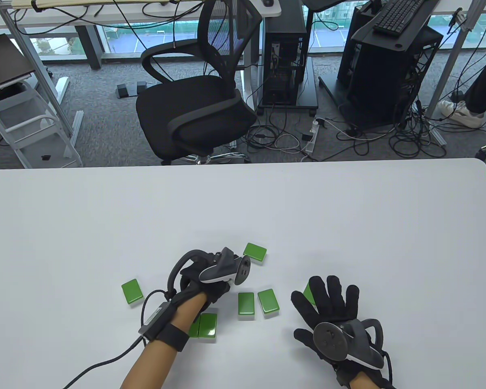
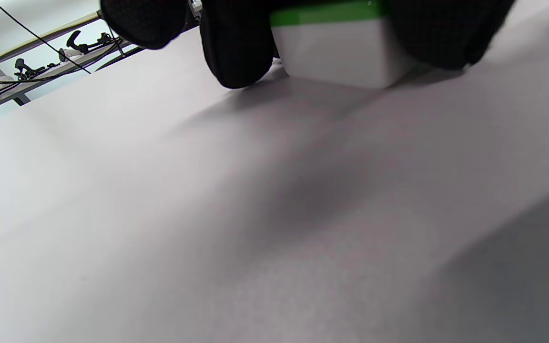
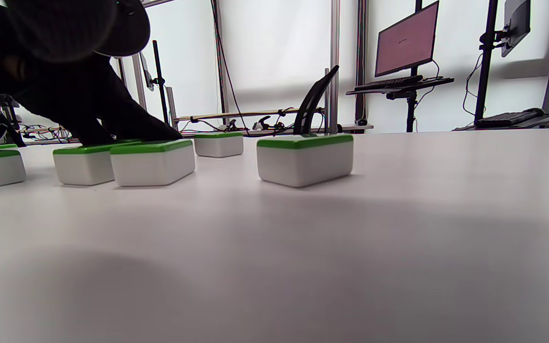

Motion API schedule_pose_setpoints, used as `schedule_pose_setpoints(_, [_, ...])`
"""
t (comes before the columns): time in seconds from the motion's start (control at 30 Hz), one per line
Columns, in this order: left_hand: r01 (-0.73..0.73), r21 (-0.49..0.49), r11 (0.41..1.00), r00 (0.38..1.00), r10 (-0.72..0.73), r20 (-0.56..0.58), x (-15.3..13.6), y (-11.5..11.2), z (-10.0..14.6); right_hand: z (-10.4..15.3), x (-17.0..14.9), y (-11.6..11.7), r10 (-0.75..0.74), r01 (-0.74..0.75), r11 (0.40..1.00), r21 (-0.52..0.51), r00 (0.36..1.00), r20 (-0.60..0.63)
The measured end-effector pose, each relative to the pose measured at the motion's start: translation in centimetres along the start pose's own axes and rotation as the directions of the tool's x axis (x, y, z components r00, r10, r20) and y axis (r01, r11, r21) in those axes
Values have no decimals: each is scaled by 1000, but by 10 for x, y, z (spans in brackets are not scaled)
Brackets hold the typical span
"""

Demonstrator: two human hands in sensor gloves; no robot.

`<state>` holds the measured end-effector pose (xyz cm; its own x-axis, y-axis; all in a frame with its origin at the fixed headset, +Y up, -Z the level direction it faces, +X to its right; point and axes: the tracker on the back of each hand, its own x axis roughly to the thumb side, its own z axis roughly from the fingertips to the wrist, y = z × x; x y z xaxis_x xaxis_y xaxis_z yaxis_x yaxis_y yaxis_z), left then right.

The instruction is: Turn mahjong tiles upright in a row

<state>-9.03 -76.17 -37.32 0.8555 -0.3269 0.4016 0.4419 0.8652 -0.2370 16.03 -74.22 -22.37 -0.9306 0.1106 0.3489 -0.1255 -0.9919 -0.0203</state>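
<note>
Several green-backed mahjong tiles lie flat on the white table (image 1: 105, 219). My left hand (image 1: 212, 283) reaches down among them. In the left wrist view its fingers (image 2: 236, 47) grip a tile (image 2: 336, 52) from both sides; the tile sits on the table, green side up, and is hidden in the table view. My right hand (image 1: 328, 302) lies spread open over the table, its fingers partly covering one tile (image 1: 309, 292). Two tiles (image 1: 246, 304) (image 1: 268, 302) lie side by side between the hands. That partly covered tile (image 3: 305, 159) shows nearest in the right wrist view.
Other tiles lie at the left (image 1: 132, 291), beyond the left hand (image 1: 254, 253), and by the left wrist (image 1: 207, 326). A black office chair (image 1: 194, 109) stands past the table's far edge. The glove cable (image 1: 105, 360) trails off the near edge.
</note>
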Motion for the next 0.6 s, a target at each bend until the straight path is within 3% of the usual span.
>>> schedule_pose_setpoints(0.33, [-65, 41, 997, 998, 64, 20, -20, 4, 17, 0, 1, 0, 16, -16, 1000, 1, 1000, 0])
schedule_pose_setpoints(0.6, [-96, 158, 983, 994, 86, 64, -52, 1, 70, -1, 3, 2, 31, -31, 999, 11, 999, 7])
